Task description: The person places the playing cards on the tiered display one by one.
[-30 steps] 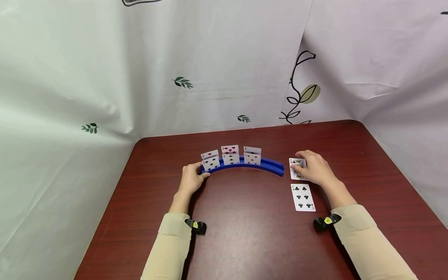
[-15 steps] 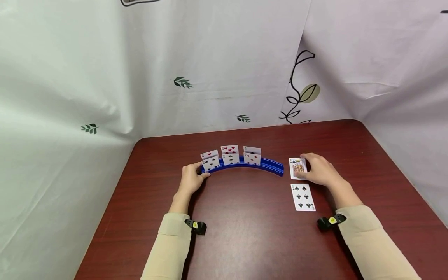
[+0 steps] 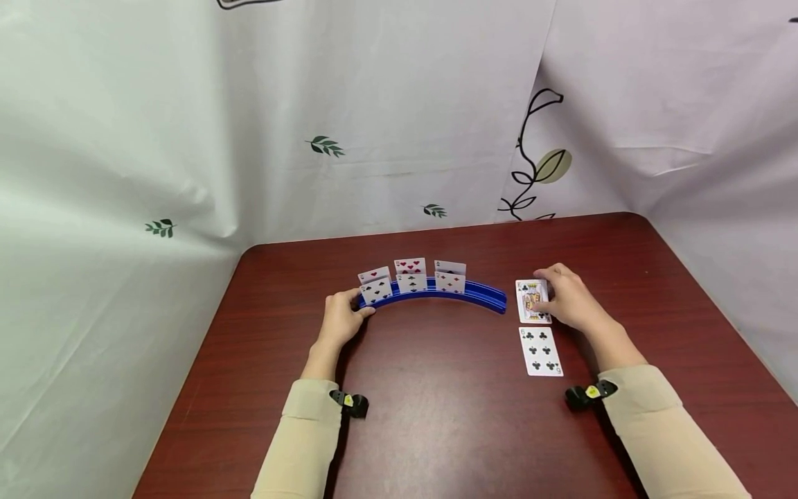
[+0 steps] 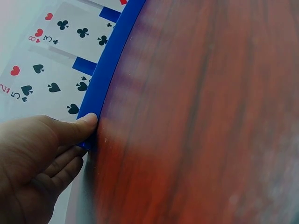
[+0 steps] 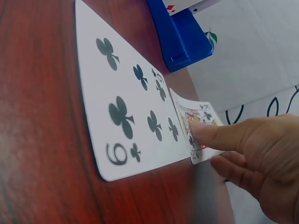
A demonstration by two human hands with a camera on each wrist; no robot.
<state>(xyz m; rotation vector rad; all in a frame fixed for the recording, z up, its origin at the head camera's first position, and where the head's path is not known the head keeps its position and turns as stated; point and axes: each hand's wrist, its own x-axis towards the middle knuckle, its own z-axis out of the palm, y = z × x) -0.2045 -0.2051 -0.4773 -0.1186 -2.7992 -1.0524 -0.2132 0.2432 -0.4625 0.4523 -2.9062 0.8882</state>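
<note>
At its left end, my left hand (image 3: 339, 320) grips the curved blue card holder (image 3: 483, 296), thumb in front and fingers behind. Playing cards stand in its slots in two rows. In front are a five of spades (image 4: 55, 87), a three of clubs (image 4: 82, 32) and a diamonds card (image 3: 450, 282). Behind them rise a two of hearts (image 4: 15, 71), an eight of hearts (image 3: 410, 265) and a mostly hidden card (image 3: 450, 266). My right hand (image 3: 569, 298) pinches the right edge of a king of clubs (image 3: 528, 302), thumb on its face; the other fingertips are partly hidden.
A six of clubs (image 3: 540, 352) lies face up on the dark red wooden table (image 3: 430, 402), just nearer than the king. The holder's right end carries no cards. White patterned curtains (image 3: 386, 104) hang behind and beside the table.
My right hand has drawn right from over the king's face to its right edge. The king now looks slightly larger and shows more fully. The left hand and holder stay put.
</note>
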